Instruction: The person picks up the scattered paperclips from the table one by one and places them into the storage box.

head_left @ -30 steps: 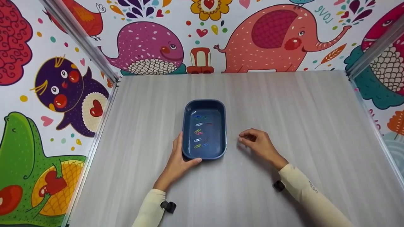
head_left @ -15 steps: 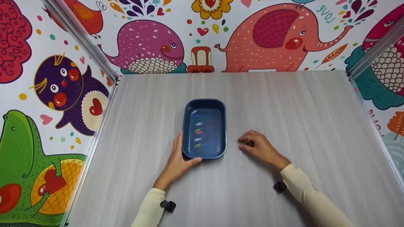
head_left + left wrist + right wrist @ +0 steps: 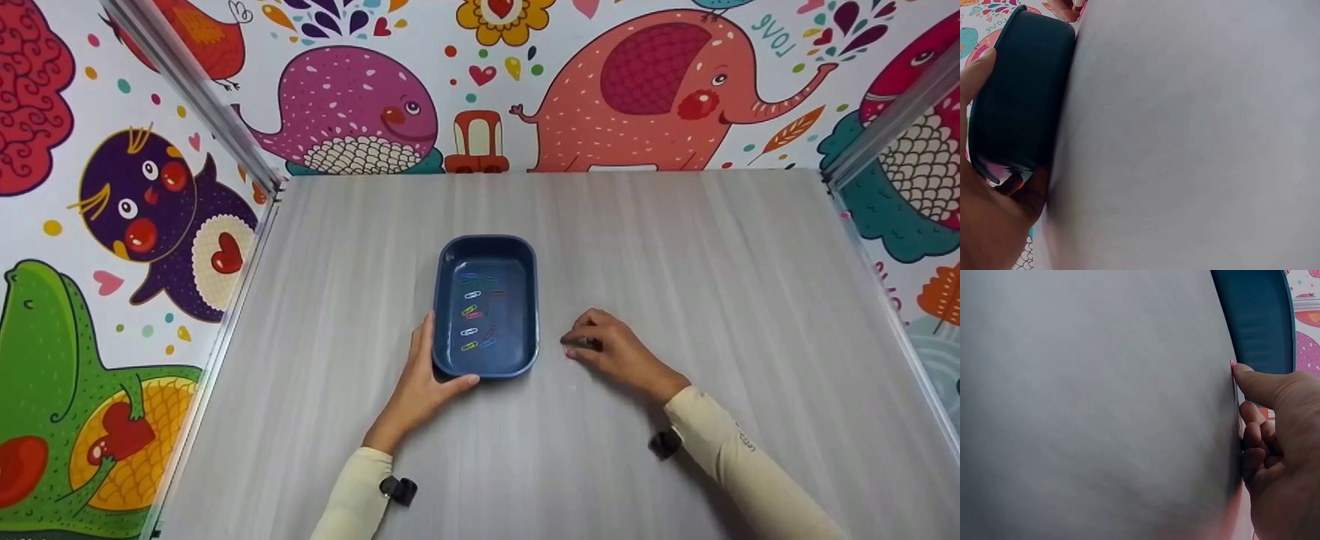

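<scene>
A dark blue rectangular tray (image 3: 514, 322) stands on the table with several coloured paper clips lying in loose rows on its floor, a yellow paper clip (image 3: 469, 346) nearest me. My left hand (image 3: 415, 390) grips the tray's near left corner, thumb over the near rim and fingers along the left side. Right of the tray, my right hand (image 3: 621, 354) is down at the tabletop with its fingers curled. A small pink paper clip (image 3: 1232, 364) shows at the thumb tip; most of it is hidden. In the left wrist view, the tray's outer wall (image 3: 1022, 90) faces the camera.
The pale wood-grain table (image 3: 660, 240) extends around the tray. Printed cartoon panels (image 3: 637, 90) rise behind it and at both sides, framed by metal strips (image 3: 184, 94). A dark wrist camera (image 3: 399, 490) sits on the left sleeve, another camera (image 3: 664, 444) on the right.
The right hand has turned and shifted slightly left and down, and pink has come into view at its thumb tip. The left hand and tray have stayed put.
</scene>
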`<state>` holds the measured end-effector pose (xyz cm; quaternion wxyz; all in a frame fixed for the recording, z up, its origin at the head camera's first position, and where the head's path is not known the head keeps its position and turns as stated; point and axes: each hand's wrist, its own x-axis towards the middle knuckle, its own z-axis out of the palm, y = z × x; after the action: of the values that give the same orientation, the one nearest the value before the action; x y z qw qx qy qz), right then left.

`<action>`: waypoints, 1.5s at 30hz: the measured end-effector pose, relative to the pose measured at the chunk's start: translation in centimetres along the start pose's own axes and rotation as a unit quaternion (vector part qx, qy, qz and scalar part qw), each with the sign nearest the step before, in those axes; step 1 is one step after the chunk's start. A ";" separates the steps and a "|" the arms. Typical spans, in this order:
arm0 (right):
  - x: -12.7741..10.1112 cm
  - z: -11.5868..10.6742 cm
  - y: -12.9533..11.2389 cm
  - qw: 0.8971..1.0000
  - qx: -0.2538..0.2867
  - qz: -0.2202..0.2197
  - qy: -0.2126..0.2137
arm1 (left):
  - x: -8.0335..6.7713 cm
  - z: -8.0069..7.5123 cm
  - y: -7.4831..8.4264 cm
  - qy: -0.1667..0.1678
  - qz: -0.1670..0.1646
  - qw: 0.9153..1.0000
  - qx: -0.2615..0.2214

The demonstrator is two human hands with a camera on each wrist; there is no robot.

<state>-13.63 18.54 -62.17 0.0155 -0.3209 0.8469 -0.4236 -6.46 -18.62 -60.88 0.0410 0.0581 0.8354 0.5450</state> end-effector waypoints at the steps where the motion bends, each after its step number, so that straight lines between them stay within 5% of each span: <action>1: 0.0 0.0 0.1 1.000 -0.002 -0.005 -0.003 | 0.0 0.0 0.0 0.000 -0.001 1.000 0.000; 10: 0.1 -0.1 0.4 0.997 -0.012 -0.070 -0.003 | 0.0 0.1 0.1 0.004 -0.001 1.000 0.003; 26: 0.2 0.1 -0.1 1.000 -0.014 0.010 -0.012 | 0.0 0.1 -0.2 0.006 0.002 1.000 0.005; 45: -0.6 -0.4 0.3 0.998 -0.004 -0.055 -0.003 | 0.1 0.1 -0.1 0.003 -0.003 1.000 0.005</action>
<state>-13.40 19.29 -62.29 -0.0064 -0.3681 0.8297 -0.4195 -6.52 -18.56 -60.96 0.0396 0.0543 0.8385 0.5408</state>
